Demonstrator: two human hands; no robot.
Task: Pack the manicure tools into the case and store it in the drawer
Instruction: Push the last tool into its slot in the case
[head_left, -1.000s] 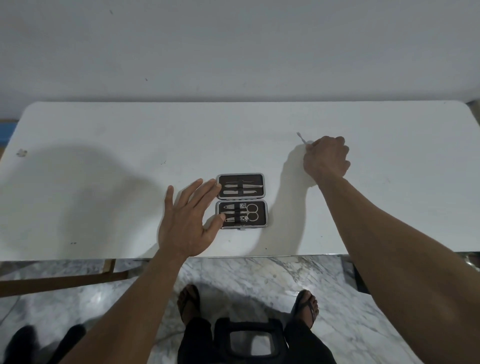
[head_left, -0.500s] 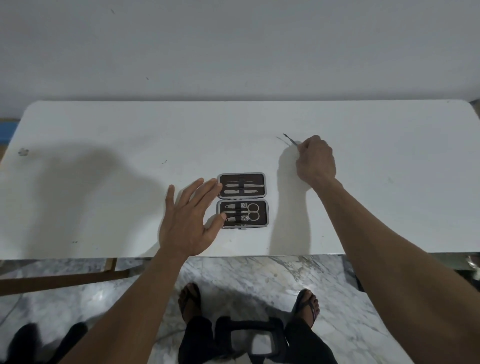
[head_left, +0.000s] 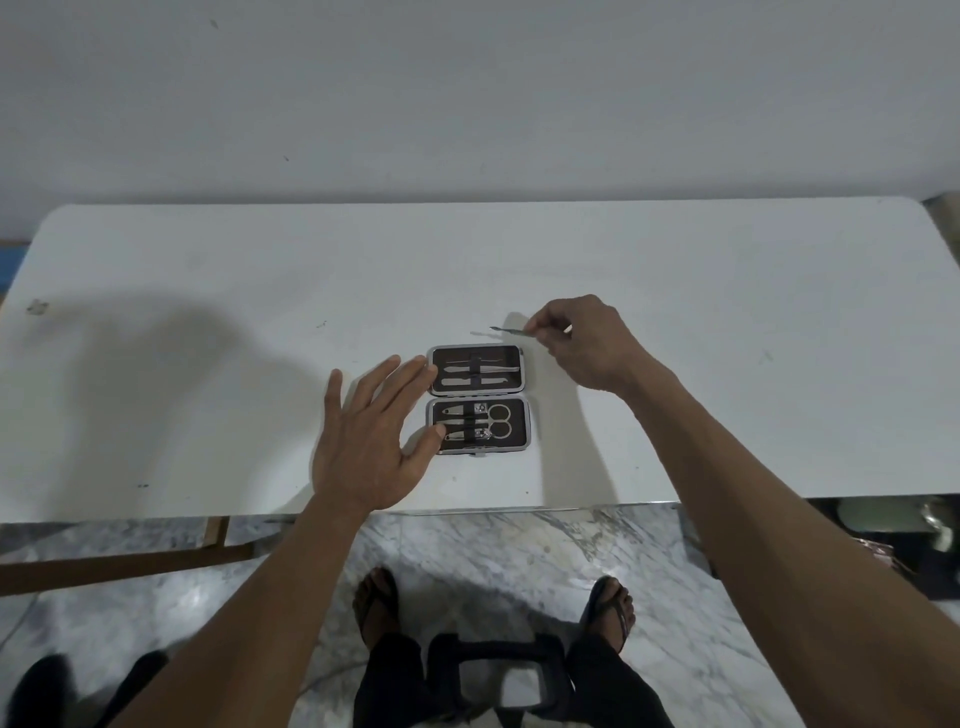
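The right hand (head_left: 587, 345) pinches a thin metal manicure tool (head_left: 511, 332) between thumb and fingertips, its pointed end aimed left and held just above the counter (head_left: 727, 312), a little beyond the far right corner of the case (head_left: 478, 399). The tool casts a faint shadow on the white surface beneath it. The remaining fingers of that hand are curled in toward the palm.

The left hand (head_left: 371, 439) lies flat with its fingers spread and straight, holding nothing. Its fingertips reach the left edge of the case, and the thumb tip rests on the left rim of the nearer half.

The case lies open on the counter between the two hands, near the front edge, its two dark-lined halves side by side, one farther and one nearer. The farther half holds slim metal tools under a black strap. The nearer half holds a pair of small scissors (head_left: 496, 420) with round handles to the right, along with nail clippers and other small pieces, also strapped in.

The counter is white with rounded corners, standing against a pale wall (head_left: 467, 104). Below its front edge is a marbled floor (head_left: 519, 561), where the person's feet in sandals (head_left: 613, 613) show. A dark device (head_left: 498, 670) hangs in front of the body at the bottom of the view.
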